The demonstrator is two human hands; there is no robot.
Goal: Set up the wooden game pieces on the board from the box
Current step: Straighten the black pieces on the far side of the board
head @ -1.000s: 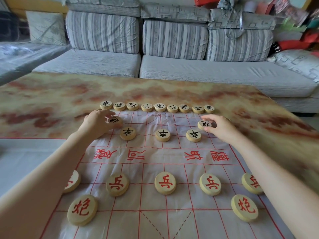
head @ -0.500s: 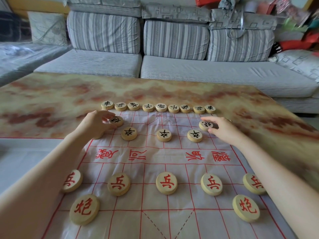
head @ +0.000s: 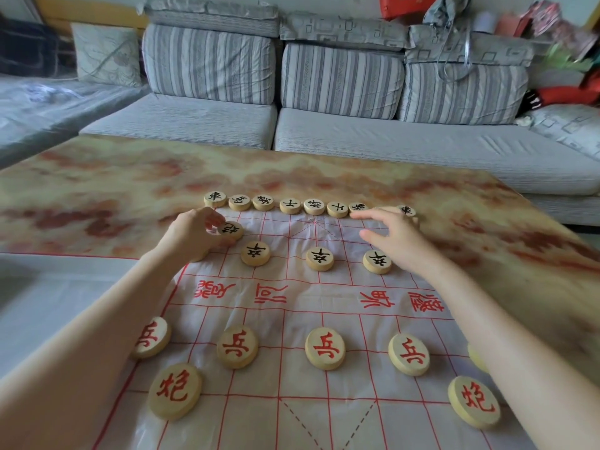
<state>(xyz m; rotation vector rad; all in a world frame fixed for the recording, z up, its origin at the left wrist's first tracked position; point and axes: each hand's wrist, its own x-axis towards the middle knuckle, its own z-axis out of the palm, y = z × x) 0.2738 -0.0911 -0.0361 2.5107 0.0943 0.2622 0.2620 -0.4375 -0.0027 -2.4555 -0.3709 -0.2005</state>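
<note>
The cloth board [head: 292, 417] lies flat on the marbled table [head: 97, 190], and it carries everything. A back row of black-lettered discs [head: 314, 206] runs left to right along its far edge, touching or nearly so. The left hand [head: 191, 233] is on the black cannon piece [head: 231, 229], one line in from that row on the left. Its fingers are curled round the disc's left rim and the thumb is tucked under its near side. The disc sits flat, face up, with its character upside down to the camera.

The right hand [head: 394, 237] is over the far right of the board with fingers straight and spread, gripping nothing. It covers part of the back row. What lies beneath the palm cannot be told.

Three black soldier discs [head: 319, 258] stand in a line between the hands. Nearer, four red soldier discs [head: 325, 348] cross the board in full view. Two red cannon discs [head: 175, 391] flank the near corners, all flat with their lettering upright to the wearer. A grey striped sofa [head: 357, 141] sits behind the table.
</note>
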